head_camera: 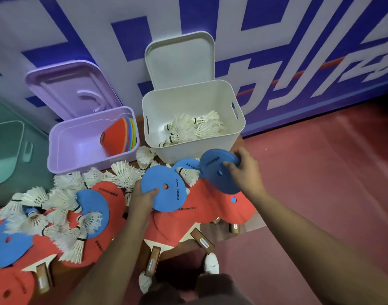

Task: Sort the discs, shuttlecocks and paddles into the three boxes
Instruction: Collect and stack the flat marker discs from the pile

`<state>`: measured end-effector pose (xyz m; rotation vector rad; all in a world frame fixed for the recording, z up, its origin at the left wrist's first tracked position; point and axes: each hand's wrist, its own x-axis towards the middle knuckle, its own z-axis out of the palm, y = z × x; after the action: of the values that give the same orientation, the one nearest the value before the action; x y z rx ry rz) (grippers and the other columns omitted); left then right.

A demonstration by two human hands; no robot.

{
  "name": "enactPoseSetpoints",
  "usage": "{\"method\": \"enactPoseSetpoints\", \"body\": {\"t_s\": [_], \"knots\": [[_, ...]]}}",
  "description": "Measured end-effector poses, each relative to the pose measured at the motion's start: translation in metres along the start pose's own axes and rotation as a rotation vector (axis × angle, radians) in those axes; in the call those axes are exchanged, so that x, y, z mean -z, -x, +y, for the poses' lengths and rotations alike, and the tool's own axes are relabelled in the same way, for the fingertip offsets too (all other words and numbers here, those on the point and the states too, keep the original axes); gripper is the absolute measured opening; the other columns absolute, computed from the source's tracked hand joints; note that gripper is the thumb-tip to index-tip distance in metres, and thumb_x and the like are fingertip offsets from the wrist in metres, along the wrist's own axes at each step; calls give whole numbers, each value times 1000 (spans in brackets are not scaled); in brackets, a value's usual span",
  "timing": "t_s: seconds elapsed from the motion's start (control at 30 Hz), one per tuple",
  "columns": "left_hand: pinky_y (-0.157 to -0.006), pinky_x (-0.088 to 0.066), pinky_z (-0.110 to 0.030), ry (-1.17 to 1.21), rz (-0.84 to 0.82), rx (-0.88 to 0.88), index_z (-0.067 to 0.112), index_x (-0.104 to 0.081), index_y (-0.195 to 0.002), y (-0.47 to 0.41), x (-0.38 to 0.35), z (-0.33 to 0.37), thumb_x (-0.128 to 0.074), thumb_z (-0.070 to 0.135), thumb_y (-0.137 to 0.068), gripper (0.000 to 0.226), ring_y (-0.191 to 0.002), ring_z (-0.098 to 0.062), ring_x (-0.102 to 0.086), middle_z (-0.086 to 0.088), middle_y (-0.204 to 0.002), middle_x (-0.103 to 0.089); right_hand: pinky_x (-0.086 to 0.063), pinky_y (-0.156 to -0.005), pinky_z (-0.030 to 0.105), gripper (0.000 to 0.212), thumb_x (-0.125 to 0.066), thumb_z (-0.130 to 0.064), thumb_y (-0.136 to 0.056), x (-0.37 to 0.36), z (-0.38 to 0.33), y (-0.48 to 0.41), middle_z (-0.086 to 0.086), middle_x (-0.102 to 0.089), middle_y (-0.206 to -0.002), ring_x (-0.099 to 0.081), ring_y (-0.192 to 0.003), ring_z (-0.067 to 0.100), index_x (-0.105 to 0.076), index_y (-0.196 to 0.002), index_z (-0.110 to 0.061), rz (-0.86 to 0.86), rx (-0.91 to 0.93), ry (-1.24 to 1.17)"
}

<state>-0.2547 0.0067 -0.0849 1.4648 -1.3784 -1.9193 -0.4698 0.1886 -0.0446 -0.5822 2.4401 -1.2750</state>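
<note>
Below, we see the left hand [142, 200] gripping a flat blue foam disc with a small hole [166, 194], thumb on top and fingers curled underneath, over the middle of the low wooden table [253, 224]. The right hand [243, 170] pinches a second blue foam disc [219, 179] near the table's right edge. At the far right corner, an open white plastic box [180, 151] holds feathered white shuttlecocks [197, 128]. Beside it on the far edge, a lilac plastic box [78, 165] holds stacked bright cones [120, 137]. Red rubber-faced paddles with wooden handles [164, 227] and loose feathered shuttlecocks [122, 176] cover the rest.
</note>
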Motion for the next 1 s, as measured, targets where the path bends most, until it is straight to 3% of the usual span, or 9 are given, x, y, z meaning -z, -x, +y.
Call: {"method": "enactPoseSetpoints", "body": {"t_s": [0.1, 0.2, 0.4, 0.53, 0.63, 0.7, 0.83, 0.93, 1.0], "knots": [[-76, -55, -42, 35, -36, -29, 12, -55, -119, 1, -6, 8, -59, -8, -86, 39, -103, -35, -64, -15, -120, -64, -44, -70, 24, 15, -71, -16, -82, 14, -16, 1, -7, -64, -89, -60, -82, 12, -59, -90, -22, 10, -29, -194], [-78, -54, -40, 154, -109, 3, 14, -53, -127, 10, -13, 15, -55, -5, -89, 42, -102, -29, -65, -10, -119, -65, -50, -69, 27, 15, -71, -12, -85, 7, -27, 11, 3, -70, -93, -65, -78, 15, -63, -97, -12, -68, -240, -464], [-95, -48, -44, 227, -316, 122, 18, -48, -138, 18, -24, 8, -50, 30, -98, 42, -117, -26, -61, -7, -130, -63, -53, -76, 40, 11, -62, -10, -89, -42, -4, 46, 22, -67, -108, -64, -82, 27, -61, -100, -10, -143, -552, -558], [-94, -51, -48, 54, -408, 150, 17, -50, -133, 20, -32, -5, -70, 3, -81, 58, -112, -32, -63, -12, -126, -64, -55, -90, 53, 21, -58, -9, -92, -59, 10, 55, 14, -71, -109, -69, -98, 33, -60, -113, -12, -258, -661, -762], [-87, -54, -45, 51, -353, 102, 14, -53, -130, 15, -35, -13, -71, -5, -74, 62, -110, -32, -64, -12, -124, -65, -54, -93, 45, 29, -60, -19, -93, -57, 20, 49, 11, -68, -115, -67, -98, 24, -58, -121, -13, -274, -580, -591], [-80, -55, -38, 62, -315, 80, 13, -55, -127, 14, -33, -14, -72, -5, -75, 58, -109, -29, -64, -9, -121, -67, -50, -89, 37, 41, -61, -22, -92, -44, 33, 39, 11, -62, -111, -60, -96, 23, -52, -129, -8, -212, -497, -273], [-89, -54, -47, 5, -285, 79, 18, -58, -125, 8, -27, -24, -72, 0, -78, 52, -112, -28, -63, -5, -122, -67, -38, -103, 39, 74, -74, -39, -76, -17, 89, 27, 21, -45, -131, -41, -125, 36, -42, -136, -10, -166, -468, 366], [-93, -52, -52, -1, -266, 107, 21, -59, -124, 7, -25, -30, -70, 0, -81, 49, -112, -29, -63, -4, -122, -67, -39, -100, 43, 86, -79, -57, -65, -11, 110, 31, 15, -36, -130, -35, -123, 36, -45, -131, -13, -197, -490, 541], [-92, -52, -50, 10, -257, 121, 19, -58, -124, 10, -27, -32, -68, -1, -82, 48, -111, -29, -64, -5, -121, -67, -40, -97, 42, 85, -81, -54, -66, -13, 112, 32, 16, -35, -130, -38, -121, 38, -44, -129, -11, -182, -477, 540]]}}
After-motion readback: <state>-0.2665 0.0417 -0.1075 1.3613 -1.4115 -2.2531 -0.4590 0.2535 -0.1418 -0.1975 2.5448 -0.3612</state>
